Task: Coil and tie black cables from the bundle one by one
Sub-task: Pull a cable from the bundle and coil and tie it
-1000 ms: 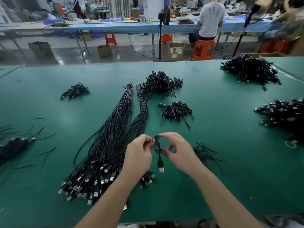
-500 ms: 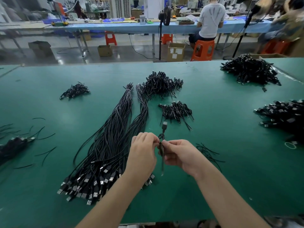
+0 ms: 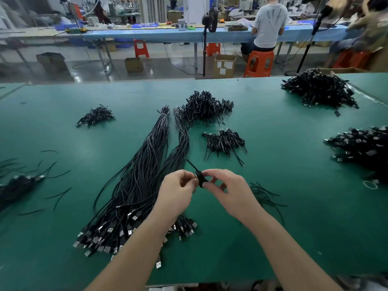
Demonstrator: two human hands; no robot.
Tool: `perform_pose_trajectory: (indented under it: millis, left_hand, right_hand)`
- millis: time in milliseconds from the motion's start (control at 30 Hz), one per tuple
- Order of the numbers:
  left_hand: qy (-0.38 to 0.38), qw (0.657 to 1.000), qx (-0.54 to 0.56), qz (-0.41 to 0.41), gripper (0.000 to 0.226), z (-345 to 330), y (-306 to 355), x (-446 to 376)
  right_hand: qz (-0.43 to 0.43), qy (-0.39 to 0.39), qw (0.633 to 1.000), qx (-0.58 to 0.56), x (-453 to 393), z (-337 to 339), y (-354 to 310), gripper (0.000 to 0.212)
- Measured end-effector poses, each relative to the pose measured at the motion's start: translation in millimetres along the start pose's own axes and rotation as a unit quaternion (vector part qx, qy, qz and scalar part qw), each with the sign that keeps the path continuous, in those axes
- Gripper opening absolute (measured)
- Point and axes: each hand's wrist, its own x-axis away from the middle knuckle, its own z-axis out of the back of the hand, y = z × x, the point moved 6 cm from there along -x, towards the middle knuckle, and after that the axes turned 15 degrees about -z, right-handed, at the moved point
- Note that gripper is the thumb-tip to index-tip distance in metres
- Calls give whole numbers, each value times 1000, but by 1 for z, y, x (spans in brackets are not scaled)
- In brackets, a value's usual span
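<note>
Above the green table [image 3: 294, 206] I hold a small coiled black cable [image 3: 200, 178] between both hands. My left hand [image 3: 177, 192] pinches its left side and my right hand [image 3: 228, 189] pinches its right side, fingers curled. A thin black end sticks up and to the left from the coil. The long bundle of straight black cables [image 3: 144, 175] lies just left of my hands, its USB plugs fanned out toward the near edge. A small heap of coiled, tied cables [image 3: 224, 141] lies beyond my hands.
A larger coiled heap [image 3: 204, 107] sits at the bundle's far end; other heaps lie far left [image 3: 95, 115], far right [image 3: 319, 91] and right [image 3: 363, 145]. Loose black ties [image 3: 264, 196] lie right of my hands, and more on the left [image 3: 50, 171]. A seated person [image 3: 266, 26] works behind.
My hands have turned the coil over: the plug that hung down, then pointed up, is hidden now, and a thin end sticks out to the upper left. Both hands stayed over the same spot.
</note>
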Motion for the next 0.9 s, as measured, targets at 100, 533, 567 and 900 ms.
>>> perform_pose_trajectory:
  millis: [100,533,567,900]
  left_hand:
    - [1,1000,-19,-24,15,-2,3,2]
    - [75,881,-269,-383,15,-7,44,22]
    - [75,870,-279,-401,14,-7,44,23]
    - [30,999,41,-10,14,1,5,9]
  right_hand:
    - [-37,6,998,-43,-3,1,3,15]
    - [-311,-185,840,-403,-1,-24,10,18]
    - [-312,-198,832,-414,-1,-24,10,19]
    - [-129,-96,965,-206,-1,-9,6,37]
